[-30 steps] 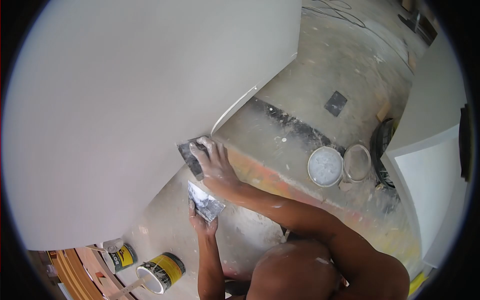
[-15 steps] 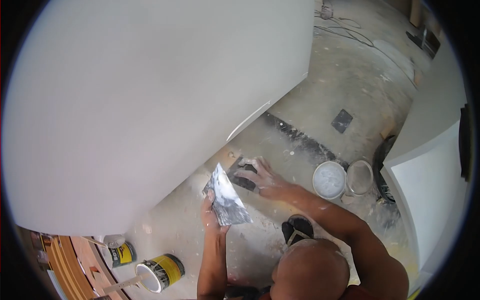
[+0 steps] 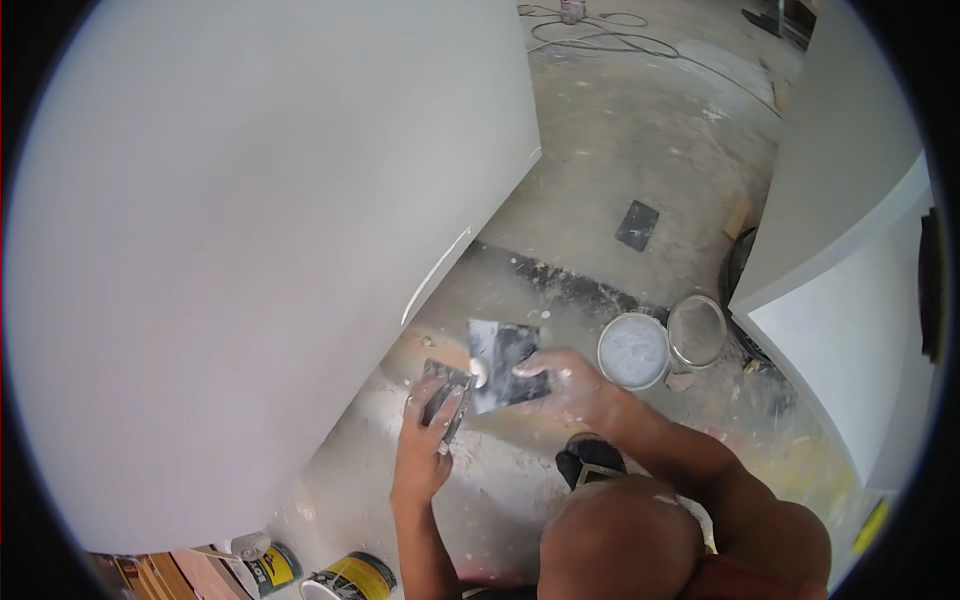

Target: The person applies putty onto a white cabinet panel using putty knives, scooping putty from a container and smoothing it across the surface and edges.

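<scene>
My left hand (image 3: 433, 425) is closed on a small dark scraper plate (image 3: 457, 378), its fingers spread over the plate's face. To its right, my right hand (image 3: 560, 375) grips a wider blade (image 3: 505, 362) smeared with white paste, with a white lump at its left edge. The two plates are very close together; whether they touch is unclear. Both hands are whitened and held over the floor, near the lower edge of a big pale panel (image 3: 270, 250). A bright white line (image 3: 435, 275) runs along that edge.
Right of my hands stand a round tub of pale paste (image 3: 633, 350) and a round lid or tub (image 3: 697, 330). A dark plate (image 3: 637, 225) lies beyond. Yellow-labelled cans (image 3: 360, 578) are at lower left, a white curved panel (image 3: 830, 340) at right, cables (image 3: 610, 38) at top.
My right hand has come away from the panel's lower edge. Both plates have turned and now face each other, close together. The view has shifted too.
</scene>
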Tool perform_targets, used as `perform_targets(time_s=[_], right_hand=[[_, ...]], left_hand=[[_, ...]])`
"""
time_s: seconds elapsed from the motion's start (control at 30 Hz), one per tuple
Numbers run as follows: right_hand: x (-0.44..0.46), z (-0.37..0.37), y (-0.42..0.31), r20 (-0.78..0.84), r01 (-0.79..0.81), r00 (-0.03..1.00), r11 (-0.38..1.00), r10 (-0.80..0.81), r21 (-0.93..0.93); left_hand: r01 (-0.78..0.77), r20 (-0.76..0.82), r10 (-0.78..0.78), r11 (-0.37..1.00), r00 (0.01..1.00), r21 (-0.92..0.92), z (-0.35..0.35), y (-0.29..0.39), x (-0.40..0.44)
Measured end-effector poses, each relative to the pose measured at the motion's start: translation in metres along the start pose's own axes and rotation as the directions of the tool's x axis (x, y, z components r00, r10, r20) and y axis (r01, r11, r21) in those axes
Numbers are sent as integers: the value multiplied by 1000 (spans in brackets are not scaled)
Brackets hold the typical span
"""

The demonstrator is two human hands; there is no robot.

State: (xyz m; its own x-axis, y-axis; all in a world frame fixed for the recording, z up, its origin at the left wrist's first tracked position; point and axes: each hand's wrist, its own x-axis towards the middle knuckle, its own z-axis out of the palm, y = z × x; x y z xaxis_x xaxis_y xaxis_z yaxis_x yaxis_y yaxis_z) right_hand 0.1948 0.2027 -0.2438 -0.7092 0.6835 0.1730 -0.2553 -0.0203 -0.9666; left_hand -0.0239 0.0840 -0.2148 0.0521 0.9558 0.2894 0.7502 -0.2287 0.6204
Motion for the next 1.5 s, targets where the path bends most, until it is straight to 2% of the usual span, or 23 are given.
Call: perform_targets(time_s=[0.03,0.07,0.1,0.17,0.27,0.3,0.37,0.4,0.47,0.63,0.7,0.77,0.8,1.03,1.1,1.13,1.17,1.2,1.23,1.3,1.37,1.43,1.5], right_hand=[[6,-13,-4,-100,-128,981,944,165,303],[14,-28,-9,-139,-202,928,783,344,589],[25,-42,-13,-116,-215,849,536,516,817],[54,-81,11,-353,-58,871,785,342,617],[109,-130,33,-672,-50,728,988,135,144],[126,-140,33,-729,-59,683,998,41,1],[150,-149,6,-778,-361,624,909,68,-210],[163,-154,11,-778,-365,624,907,73,-208],[186,-154,18,-758,-104,462,821,-460,-561],[189,-116,23,-754,-109,475,820,-454,-562],[175,-105,21,-752,-108,487,823,-445,-557],[164,-103,16,-766,-109,588,913,-260,-393],[164,-109,13,-767,-110,588,913,-258,-392],[195,-145,23,-716,-71,487,794,-501,-604],[197,-133,28,-701,-65,473,772,-534,-632],[193,-121,31,-711,-95,483,776,-512,-623],[188,-108,33,-720,-124,491,778,-491,-616],[185,-94,37,-717,-123,498,778,-488,-616],[181,-78,41,-701,-83,524,790,-484,-608],[172,-42,44,-671,-23,579,814,-463,-581],[161,4,52,-634,-2,626,813,-453,-582],[149,49,59,-604,8,654,803,-455,-596],[139,78,59,-546,28,753,847,-367,-531]], left_hand=[[18,131,-39,988,991,155,-3,-10,-2],[-71,219,10,959,976,274,-6,-3,1],[-76,226,13,960,974,271,0,-8,-2],[123,121,-108,985,987,-123,19,-18,-17],[150,26,-148,967,989,-207,29,-8,-16],[161,-5,-166,960,986,-230,30,-6,-15],[167,14,-168,960,986,-225,33,-9,-19],[169,28,-167,961,986,-221,35,-11,-21],[174,13,-175,956,984,-236,34,-10,-19],[181,-24,-197,937,980,-298,44,-21,-28],[241,-36,-269,908,963,-343,48,-21,-27],[254,-23,-279,902,960,-349,53,-23,-27],[272,-13,-295,896,955,-352,54,-24,-28],[365,-27,-414,830,910,-421,58,-44,-45],[571,42,-732,492,680,-657,62,-55,-63],[575,41,-740,485,671,-659,67,-68,-76],[415,82,-788,230,610,-880,73,-85,-89],[184,142,-815,-44,561,-982,74,-88,-91],[180,139,-818,-44,558,-983,74,-89,-95],[89,246,-781,-239,574,-967,65,-82,-85],[10,206,-756,-255,622,-967,70,-97,-101],[-132,177,-813,-296,554,-946,67,-109,-119],[-167,141,-821,-275,553,-947,62,-105,-122]])
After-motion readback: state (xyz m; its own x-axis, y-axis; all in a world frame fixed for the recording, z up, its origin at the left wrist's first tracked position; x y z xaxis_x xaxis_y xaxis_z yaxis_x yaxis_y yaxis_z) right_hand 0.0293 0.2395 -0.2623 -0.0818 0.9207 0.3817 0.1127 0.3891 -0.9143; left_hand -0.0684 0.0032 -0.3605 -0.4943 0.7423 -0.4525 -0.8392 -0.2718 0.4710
